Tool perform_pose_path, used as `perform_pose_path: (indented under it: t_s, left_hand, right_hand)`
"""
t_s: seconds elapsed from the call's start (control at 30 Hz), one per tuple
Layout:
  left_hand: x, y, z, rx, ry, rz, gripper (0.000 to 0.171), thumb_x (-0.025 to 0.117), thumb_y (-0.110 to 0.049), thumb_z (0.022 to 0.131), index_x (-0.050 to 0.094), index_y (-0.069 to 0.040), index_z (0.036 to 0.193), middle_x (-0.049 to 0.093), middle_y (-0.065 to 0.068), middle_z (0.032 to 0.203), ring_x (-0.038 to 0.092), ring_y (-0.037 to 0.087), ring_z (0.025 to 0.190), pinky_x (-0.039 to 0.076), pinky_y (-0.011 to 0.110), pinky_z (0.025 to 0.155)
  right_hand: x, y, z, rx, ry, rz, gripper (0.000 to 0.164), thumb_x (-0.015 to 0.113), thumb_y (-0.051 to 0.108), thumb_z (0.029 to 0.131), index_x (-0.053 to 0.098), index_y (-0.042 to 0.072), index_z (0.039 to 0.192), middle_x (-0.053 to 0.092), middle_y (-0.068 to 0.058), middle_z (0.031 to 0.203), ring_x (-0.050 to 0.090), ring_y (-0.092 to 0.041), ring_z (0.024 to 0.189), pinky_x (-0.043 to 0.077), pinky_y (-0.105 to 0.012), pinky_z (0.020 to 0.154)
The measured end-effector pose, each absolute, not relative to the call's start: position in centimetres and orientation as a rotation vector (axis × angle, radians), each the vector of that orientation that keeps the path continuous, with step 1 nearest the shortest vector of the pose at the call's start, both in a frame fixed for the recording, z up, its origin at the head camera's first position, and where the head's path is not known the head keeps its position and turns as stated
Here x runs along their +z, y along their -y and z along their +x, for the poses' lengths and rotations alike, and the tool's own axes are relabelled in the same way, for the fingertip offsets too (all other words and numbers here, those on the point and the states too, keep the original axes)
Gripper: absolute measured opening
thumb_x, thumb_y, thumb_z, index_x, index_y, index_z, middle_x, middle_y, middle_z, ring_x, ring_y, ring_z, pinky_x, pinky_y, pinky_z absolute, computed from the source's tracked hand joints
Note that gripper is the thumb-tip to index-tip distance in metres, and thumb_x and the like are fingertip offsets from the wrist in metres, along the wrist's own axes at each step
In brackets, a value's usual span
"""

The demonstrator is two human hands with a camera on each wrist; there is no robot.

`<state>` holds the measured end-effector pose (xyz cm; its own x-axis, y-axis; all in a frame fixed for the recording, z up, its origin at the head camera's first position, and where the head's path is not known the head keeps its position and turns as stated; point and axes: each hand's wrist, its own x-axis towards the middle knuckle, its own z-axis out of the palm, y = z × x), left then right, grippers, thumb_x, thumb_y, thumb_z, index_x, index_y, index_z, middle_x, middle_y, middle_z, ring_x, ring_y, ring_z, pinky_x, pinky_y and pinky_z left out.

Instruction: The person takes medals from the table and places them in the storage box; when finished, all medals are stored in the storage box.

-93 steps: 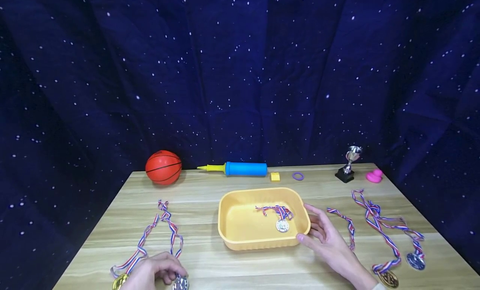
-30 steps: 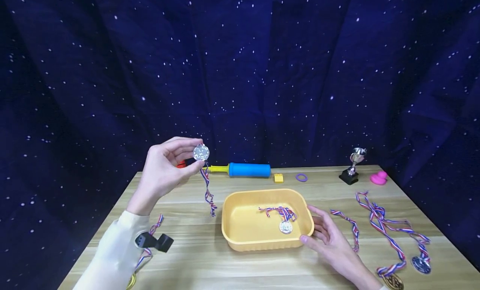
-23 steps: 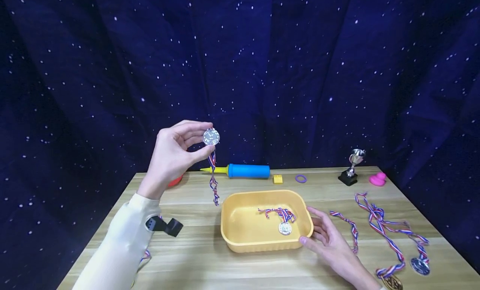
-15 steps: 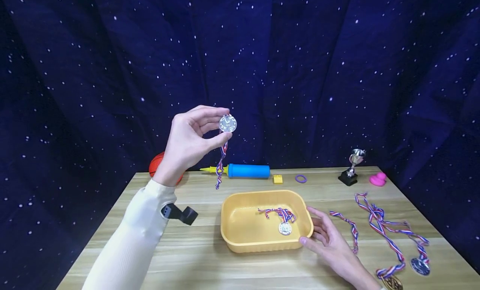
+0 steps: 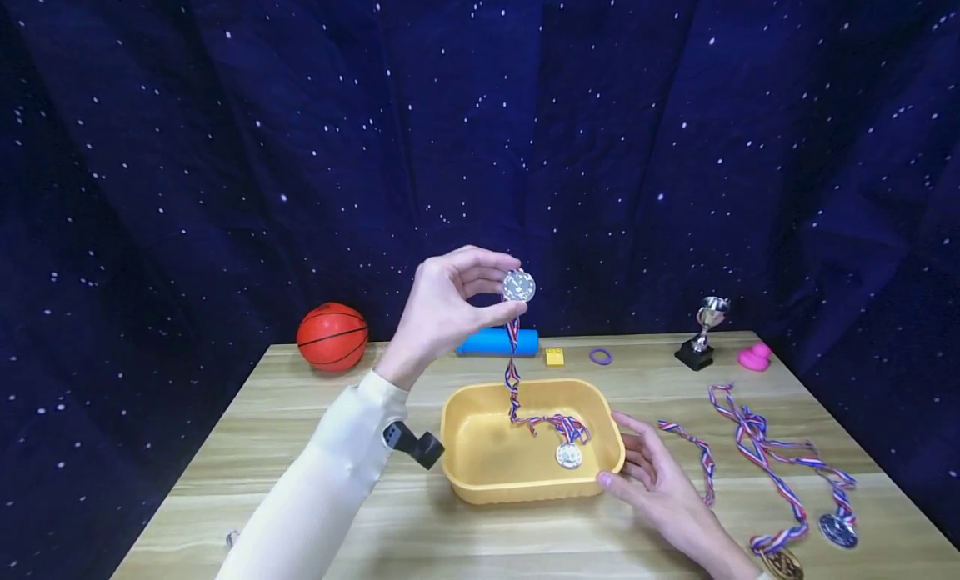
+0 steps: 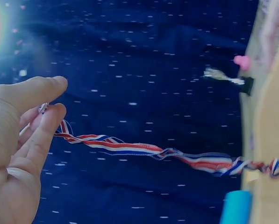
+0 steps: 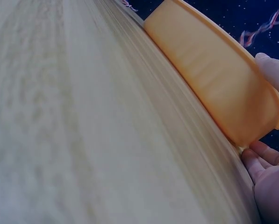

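Note:
In the head view my left hand [image 5: 450, 305] pinches a silver medal [image 5: 519, 286] by its edge between thumb and fingers. Its red, white and blue ribbon [image 5: 512, 367] dangles, the lower end reaching over a yellow plastic basin [image 5: 517, 490]. Another silver medal [image 5: 568, 456] lies inside the basin with its ribbon bunched. At the basin's right front corner my right hand [image 5: 663, 488] grips the wall, thumb at the rim. The right wrist view has the thumb [image 7: 272, 70] up by the rim and the fingers low beside the wall.
Along the back stand a red basketball [image 5: 332, 337], a blue pump [image 5: 497, 342], a yellow block [image 5: 554, 357], a purple ring [image 5: 601, 357], a trophy [image 5: 702, 334] and a pink toy [image 5: 754, 357]. At right lie a silver medal [image 5: 838, 531] and a bronze-coloured medal [image 5: 782, 563].
My left hand has lifted the silver medal from the table's front left, carried it right, and lowered it slightly over the basin. My right hand has stayed at the basin.

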<state>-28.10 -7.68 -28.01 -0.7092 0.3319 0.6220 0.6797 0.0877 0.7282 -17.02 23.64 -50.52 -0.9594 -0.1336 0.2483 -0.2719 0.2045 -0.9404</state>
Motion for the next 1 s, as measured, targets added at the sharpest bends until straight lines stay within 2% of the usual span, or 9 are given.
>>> perform_pose_path:
  t_s: [0.17, 0.33, 0.5, 0.67, 0.9, 1.0]
  left_hand:
    - [-31.5, 6.6, -28.3, -1.704, 2.140, -0.989, 0.046, 0.102, -0.003, 0.078, 0.082, -0.005, 0.119, 0.083, 0.003, 0.115, 0.081, 0.020, 0.098, 0.067, 0.032, 0.094]
    - [-33.9, 6.1, -28.1, -1.779, 2.175, -0.987, 0.046, 0.102, -0.002, 0.077, 0.082, -0.007, 0.118, 0.083, 0.004, 0.114, 0.081, 0.023, 0.099, 0.067, 0.039, 0.096]
    - [-35.9, 6.0, -27.6, -1.795, 2.216, -1.000, 0.045, 0.101, -0.001, 0.078, 0.082, -0.007, 0.118, 0.083, 0.003, 0.116, 0.081, 0.021, 0.101, 0.066, 0.040, 0.097]
    - [-38.1, 6.3, -26.7, -1.764, 2.313, -0.973, 0.046, 0.102, -0.004, 0.078, 0.082, -0.008, 0.120, 0.083, -0.001, 0.111, 0.081, 0.018, 0.100, 0.066, 0.043, 0.099]
    - [-41.0, 6.4, -25.4, -1.639, 2.442, -0.938, 0.045, 0.105, -0.010, 0.076, 0.084, -0.019, 0.116, 0.083, -0.011, 0.105, 0.081, 0.010, 0.096, 0.066, 0.049, 0.097]
    - [-42.1, 6.5, -24.9, -1.561, 2.481, -0.936, 0.044, 0.105, -0.013, 0.075, 0.085, -0.019, 0.115, 0.083, -0.014, 0.105, 0.081, 0.013, 0.095, 0.066, 0.049, 0.095]
  right_hand:
    - [-50.6, -23.5, -16.9, 1.881, 2.363, 0.386, 0.085, 0.088, 0.013, 0.096, 0.041, 0.013, 0.167, 0.060, -0.024, 0.151, 0.062, -0.033, 0.138, 0.051, -0.017, 0.112]
    - [-50.6, -23.6, -17.0, 1.870, 2.358, 0.392, 0.085, 0.087, 0.012, 0.097, 0.040, 0.013, 0.168, 0.059, -0.024, 0.152, 0.062, -0.035, 0.138, 0.050, -0.017, 0.112]
    - [-50.4, -23.8, -17.1, 1.860, 2.350, 0.407, 0.084, 0.086, 0.011, 0.098, 0.040, 0.012, 0.168, 0.059, -0.025, 0.151, 0.062, -0.035, 0.138, 0.051, -0.017, 0.112]
    - [-50.4, -23.8, -17.1, 1.859, 2.347, 0.410, 0.085, 0.087, 0.012, 0.097, 0.040, 0.011, 0.168, 0.059, -0.026, 0.152, 0.063, -0.032, 0.137, 0.051, -0.017, 0.112]
    - [-50.6, -23.9, -17.2, 1.861, 2.330, 0.438, 0.085, 0.086, 0.008, 0.097, 0.039, 0.010, 0.168, 0.059, -0.027, 0.152, 0.064, -0.026, 0.137, 0.052, -0.017, 0.111]
    - [-50.7, -23.9, -17.3, 1.866, 2.330, 0.431, 0.086, 0.087, 0.008, 0.096, 0.040, 0.011, 0.168, 0.058, -0.027, 0.152, 0.064, -0.025, 0.137, 0.052, -0.017, 0.111]
